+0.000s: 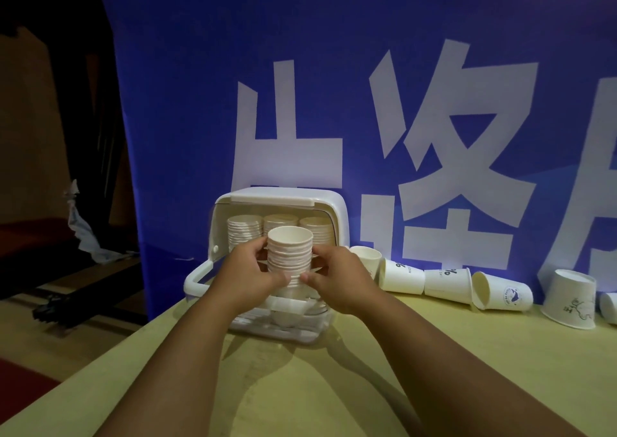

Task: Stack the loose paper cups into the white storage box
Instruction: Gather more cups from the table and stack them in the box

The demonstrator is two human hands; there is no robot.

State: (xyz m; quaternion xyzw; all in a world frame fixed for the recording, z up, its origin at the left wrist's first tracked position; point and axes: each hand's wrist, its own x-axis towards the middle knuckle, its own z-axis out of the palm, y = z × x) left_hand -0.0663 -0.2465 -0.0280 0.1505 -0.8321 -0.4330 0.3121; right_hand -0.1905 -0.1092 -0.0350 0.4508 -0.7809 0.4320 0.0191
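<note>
A white storage box [330, 207] stands open at the table's far edge, with three stacks of paper cups [243, 231] in its back row. In front of them I hold a tall upright stack of nested white cups [289, 253] at the box's opening. My left hand [248, 274] grips its left side and my right hand [337, 278] grips its right side, thumbs near the lower part. Loose cups [402, 275] lie on their sides to the right of the box.
A blue banner [334, 85] with large white characters hangs right behind the table [334, 386]. More loose cups lie further right, one cup [569, 298] upside down. The box's white handle [193, 281] juts out left. Dark floor and clutter lie beyond the table's left edge.
</note>
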